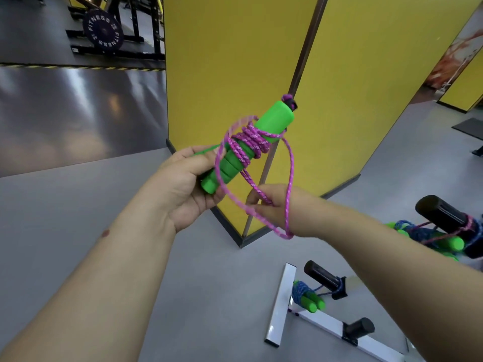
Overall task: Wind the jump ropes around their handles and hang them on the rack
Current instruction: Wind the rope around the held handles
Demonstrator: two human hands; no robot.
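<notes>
A person's left hand (188,184) is wrapped around the lower end of two green jump-rope handles (248,145) held together, their long axis tilting up and away to the right. The right hand (269,205), just below and to the right of the handles and the nearer hand to the loose cord, pinches the pink rope (251,142), which is partly coiled around the handles' middle and loops slack over that wrist. The white rack (281,304) stands low to the right, with blue-roped bundles already hanging from its black pegs (321,275).
</notes>
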